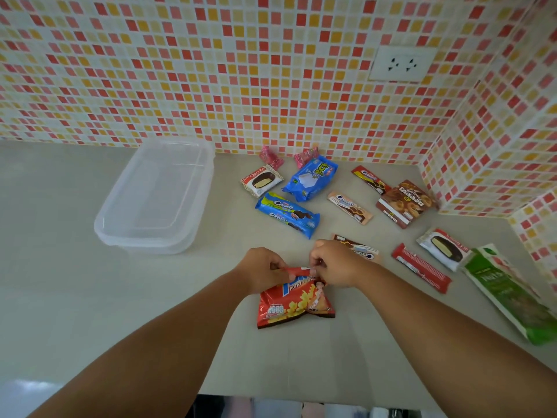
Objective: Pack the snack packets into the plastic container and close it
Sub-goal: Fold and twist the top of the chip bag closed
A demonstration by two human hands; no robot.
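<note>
Mosaic-tiled corner, grey counter (90,297). Both hands pinch the top edge of the red chip bag (295,303): left hand (265,271) on the left end, right hand (333,263) on the right, fingers curled tight. Judgement: keep the bag flat, carry it w/ both hands to the container (156,194), far left, lid apparently still on, so that needs lifting first. Count: 1 container, approx 13 packets, none packed, incl. 2 pink sweets (271,155), 2 choco pies (261,180), 1 green bag (509,294).

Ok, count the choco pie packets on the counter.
2. One choco pie packet lies right of the plastic container; the other lies at far right beside the green bag. None looks hidden.
</note>
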